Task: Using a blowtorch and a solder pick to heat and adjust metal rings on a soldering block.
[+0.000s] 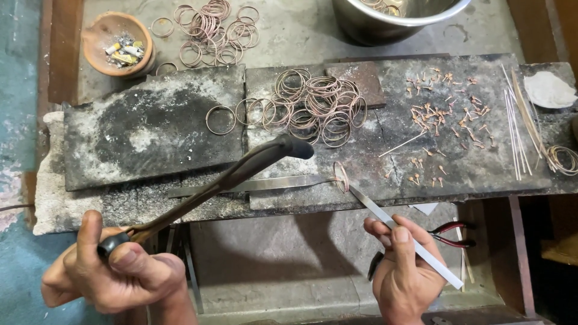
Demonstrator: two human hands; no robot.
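Observation:
My left hand grips the handle of a long dark torch whose bent nozzle points toward the middle of the stone slabs. My right hand holds long flat metal tweezers, and their tip pinches a thin copper ring standing upright on the slab. A second flat metal strip lies on the slab, its end near that ring. A heap of copper rings lies just behind.
More rings lie beside a clay bowl of scraps at the back left. A steel pot stands at the back. Small copper pins, thin wires and red-handled pliers are on the right.

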